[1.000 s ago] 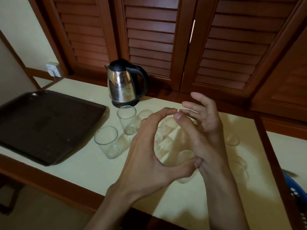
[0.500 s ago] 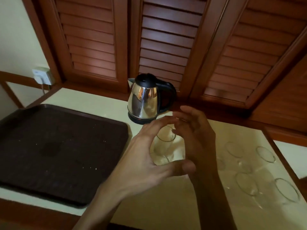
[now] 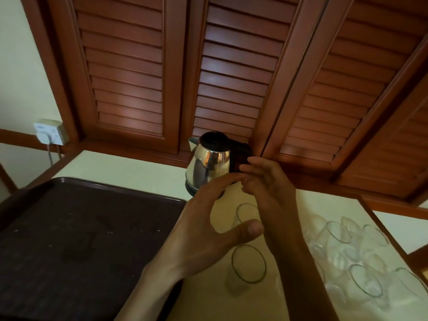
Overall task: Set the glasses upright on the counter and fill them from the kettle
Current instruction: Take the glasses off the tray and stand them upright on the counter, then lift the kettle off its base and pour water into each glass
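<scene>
A steel kettle [image 3: 208, 165] with a black lid and handle stands at the back of the pale counter [image 3: 129, 167]. My left hand [image 3: 203, 218] hovers in front of it with its fingers spread and holds nothing. My right hand [image 3: 268, 188] is just right of the kettle, fingertips close to the black handle, not closed on it. Two clear glasses stand upright below my hands: one [image 3: 245, 214] between them and one [image 3: 249, 265] nearer me. Several more upright glasses [image 3: 366, 283] cluster at the right end of the counter.
A large dark tray [image 3: 76, 239] fills the left side of the counter. Wooden louvred doors [image 3: 231, 66] rise behind the kettle. A wall socket [image 3: 49, 132] with a plugged cable sits at the far left. A wooden rim [image 3: 384, 230] edges the counter at the right.
The view has shifted closer and rightwards across the counter. Both hands have moved up towards the kettle, and the right hand now reaches beside its handle.
</scene>
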{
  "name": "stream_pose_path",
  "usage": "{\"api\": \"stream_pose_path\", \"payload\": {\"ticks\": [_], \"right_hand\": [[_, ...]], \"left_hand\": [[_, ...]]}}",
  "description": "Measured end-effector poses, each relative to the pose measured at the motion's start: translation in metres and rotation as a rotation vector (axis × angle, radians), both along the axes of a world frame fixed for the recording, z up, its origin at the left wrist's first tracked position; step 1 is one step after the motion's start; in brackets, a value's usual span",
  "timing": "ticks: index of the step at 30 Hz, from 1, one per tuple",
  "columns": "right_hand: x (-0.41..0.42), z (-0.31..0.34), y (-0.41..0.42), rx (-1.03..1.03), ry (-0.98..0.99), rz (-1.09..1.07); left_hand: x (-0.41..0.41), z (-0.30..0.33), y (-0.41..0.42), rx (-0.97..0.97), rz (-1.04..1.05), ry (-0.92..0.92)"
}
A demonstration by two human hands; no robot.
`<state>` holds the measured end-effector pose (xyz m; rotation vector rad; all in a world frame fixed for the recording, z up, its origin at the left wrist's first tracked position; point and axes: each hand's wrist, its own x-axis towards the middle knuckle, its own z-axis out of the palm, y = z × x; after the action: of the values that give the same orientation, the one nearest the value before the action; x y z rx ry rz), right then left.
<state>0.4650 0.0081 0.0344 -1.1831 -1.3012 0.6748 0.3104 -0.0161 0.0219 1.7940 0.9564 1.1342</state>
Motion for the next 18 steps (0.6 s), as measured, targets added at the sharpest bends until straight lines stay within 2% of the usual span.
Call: {"api": "stream_pose_path", "payload": {"ticks": [8,13,18], "right_hand": [[-0.012,-0.003,0.016,-0.018,-0.052,0.059],[-0.003,0.001,0.026,-0.05,-0.023,0.025],[0.016,0.006,0.063,-0.128,-0.065,-0.079]], "left_hand": [[-0.02,-0.014,0.017,-0.028,0.019,-0.048],[-0.033,-0.018,0.037,0.012,0.065,-0.02],[-0.034,0.002,0.078,-0.095,0.141,-0.126]]}}
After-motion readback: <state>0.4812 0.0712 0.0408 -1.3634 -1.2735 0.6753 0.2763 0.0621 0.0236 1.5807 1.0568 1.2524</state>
